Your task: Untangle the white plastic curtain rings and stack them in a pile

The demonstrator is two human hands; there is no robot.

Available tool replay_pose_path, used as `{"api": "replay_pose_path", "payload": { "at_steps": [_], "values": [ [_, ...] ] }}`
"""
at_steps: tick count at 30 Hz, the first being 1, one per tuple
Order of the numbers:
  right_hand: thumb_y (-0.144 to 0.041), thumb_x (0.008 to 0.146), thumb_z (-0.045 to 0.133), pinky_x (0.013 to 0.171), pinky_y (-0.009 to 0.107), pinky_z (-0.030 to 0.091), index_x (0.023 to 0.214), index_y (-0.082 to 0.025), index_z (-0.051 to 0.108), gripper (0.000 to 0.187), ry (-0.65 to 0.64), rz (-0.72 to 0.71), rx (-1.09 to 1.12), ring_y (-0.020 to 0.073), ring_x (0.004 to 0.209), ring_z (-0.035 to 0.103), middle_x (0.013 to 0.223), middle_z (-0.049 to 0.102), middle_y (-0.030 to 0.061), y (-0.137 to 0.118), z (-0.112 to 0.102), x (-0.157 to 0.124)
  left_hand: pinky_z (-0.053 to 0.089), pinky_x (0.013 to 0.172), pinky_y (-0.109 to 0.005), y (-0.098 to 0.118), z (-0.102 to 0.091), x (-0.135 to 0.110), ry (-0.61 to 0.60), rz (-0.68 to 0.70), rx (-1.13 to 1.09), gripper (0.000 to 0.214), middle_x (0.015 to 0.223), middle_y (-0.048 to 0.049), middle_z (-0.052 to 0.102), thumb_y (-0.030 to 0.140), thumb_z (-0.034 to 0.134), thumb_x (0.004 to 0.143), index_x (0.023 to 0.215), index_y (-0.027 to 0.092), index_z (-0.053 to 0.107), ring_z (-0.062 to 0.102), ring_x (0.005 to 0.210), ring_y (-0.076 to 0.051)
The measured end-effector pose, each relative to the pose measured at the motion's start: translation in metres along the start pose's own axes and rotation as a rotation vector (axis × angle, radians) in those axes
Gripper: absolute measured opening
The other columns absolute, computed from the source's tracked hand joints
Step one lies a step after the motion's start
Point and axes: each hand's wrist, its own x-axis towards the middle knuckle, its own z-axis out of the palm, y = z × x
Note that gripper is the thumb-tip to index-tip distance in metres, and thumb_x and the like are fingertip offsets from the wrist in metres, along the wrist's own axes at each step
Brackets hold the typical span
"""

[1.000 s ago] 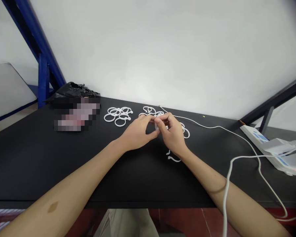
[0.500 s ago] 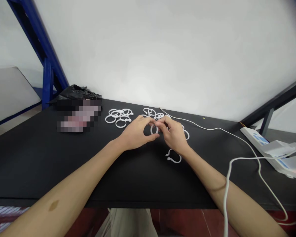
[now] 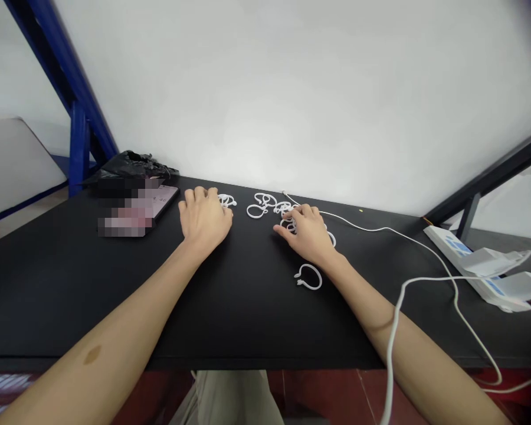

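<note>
Several white plastic rings lie on the black table (image 3: 115,277). My left hand (image 3: 203,217) rests flat, fingers spread, over the left group of rings (image 3: 225,201), covering most of it. My right hand (image 3: 306,233) lies on the middle-right pile of rings (image 3: 274,206), fingers extended and touching them; nothing shows in its grasp. One open-ended ring (image 3: 308,276) lies alone just in front of my right wrist.
A blurred phone (image 3: 135,206) and a black plastic bag (image 3: 130,163) sit at the back left. A white cable (image 3: 398,233) runs across the table's right side to a white power strip (image 3: 482,267). A blue metal frame (image 3: 77,112) stands at left.
My hands were together holding one ring between the fingertips. They have parted: the left hand went left onto the left ring group, and the right hand dropped onto the middle pile.
</note>
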Motion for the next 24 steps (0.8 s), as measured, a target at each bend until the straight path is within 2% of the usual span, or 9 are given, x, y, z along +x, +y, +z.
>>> {"api": "replay_pose_path", "payload": {
  "at_steps": [4,7,9,11,13,15,18,21,24],
  "values": [
    [-0.034,0.085,0.065,0.089,0.048,0.045,0.086,-0.020,0.068,0.014,-0.037,-0.027,-0.038,0.0315,0.104,0.049,0.110,0.058,0.0127,0.003,0.002,-0.001,0.042,0.091,-0.053,-0.005,0.004,0.002,-0.021,-0.049,0.033,0.043,0.117,-0.0226,0.058,0.031,0.046,0.085,0.119,0.008,0.059,0.048,0.114,-0.041],
    [-0.025,0.086,0.062,0.090,0.048,0.045,0.082,-0.019,0.067,0.008,-0.005,-0.052,-0.017,0.0302,0.102,0.048,0.109,0.058,0.0129,0.000,-0.001,-0.001,0.040,0.093,-0.055,-0.002,0.005,0.001,-0.001,-0.029,0.005,0.043,0.120,-0.0225,0.057,0.031,0.046,0.085,0.120,0.008,0.059,0.047,0.115,-0.041],
    [-0.024,0.087,0.060,0.092,0.048,0.045,0.085,-0.019,0.066,0.008,0.062,-0.061,0.012,0.0294,0.101,0.048,0.108,0.058,0.0134,-0.005,-0.004,0.000,0.039,0.095,-0.055,0.002,0.004,0.000,0.024,0.044,-0.042,0.043,0.123,-0.0212,0.056,0.030,0.046,0.086,0.121,0.009,0.059,0.046,0.116,-0.041],
    [-0.024,0.090,0.058,0.093,0.048,0.046,0.087,-0.019,0.066,0.010,0.160,-0.081,0.067,0.0286,0.103,0.049,0.109,0.057,0.0138,-0.011,-0.008,0.000,0.038,0.099,-0.053,0.009,0.002,-0.004,0.019,0.180,-0.151,0.041,0.123,-0.0173,0.058,0.029,0.046,0.088,0.123,0.012,0.059,0.046,0.117,-0.037],
    [-0.026,0.092,0.057,0.093,0.047,0.046,0.090,-0.020,0.066,0.011,0.240,-0.125,0.154,0.0275,0.106,0.051,0.112,0.055,0.0132,-0.018,-0.011,-0.001,0.039,0.101,-0.046,0.016,-0.001,-0.009,-0.055,0.320,-0.345,0.038,0.117,-0.0116,0.062,0.032,0.045,0.091,0.123,0.015,0.059,0.049,0.114,-0.031],
    [-0.028,0.093,0.057,0.093,0.046,0.047,0.092,-0.022,0.065,0.010,0.258,-0.171,0.255,0.0262,0.108,0.053,0.114,0.054,0.0118,-0.025,-0.013,-0.003,0.044,0.095,-0.039,0.022,-0.005,-0.014,-0.199,0.383,-0.568,0.034,0.108,-0.0063,0.067,0.036,0.043,0.095,0.118,0.019,0.060,0.055,0.105,-0.024],
    [-0.026,0.092,0.059,0.092,0.044,0.049,0.091,-0.024,0.064,0.006,0.211,-0.191,0.380,0.0230,0.105,0.057,0.113,0.054,0.0092,-0.033,-0.011,-0.005,0.047,0.079,-0.034,0.027,-0.011,-0.016,-0.356,0.377,-0.768,0.032,0.095,-0.0021,0.069,0.042,0.039,0.097,0.101,0.022,0.065,0.059,0.089,-0.020],
    [-0.025,0.090,0.060,0.092,0.040,0.050,0.092,-0.024,0.061,0.003,0.189,-0.151,0.484,0.0208,0.104,0.059,0.110,0.056,0.0080,-0.037,-0.007,-0.006,0.045,0.075,-0.032,0.025,-0.013,-0.013,-0.350,0.388,-0.825,0.031,0.091,-0.0004,0.069,0.042,0.044,0.096,0.089,0.023,0.066,0.058,0.084,-0.018],
    [-0.028,0.092,0.056,0.085,0.035,0.053,0.111,-0.023,0.054,0.020,0.189,-0.028,0.641,0.0180,0.095,0.062,0.108,0.060,0.0080,-0.039,-0.005,-0.006,0.044,0.076,-0.032,0.023,-0.010,-0.010,-0.285,0.439,-0.778,0.025,0.084,0.0002,0.067,0.037,0.050,0.094,0.080,0.022,0.065,0.055,0.082,-0.018]
  ]
}}
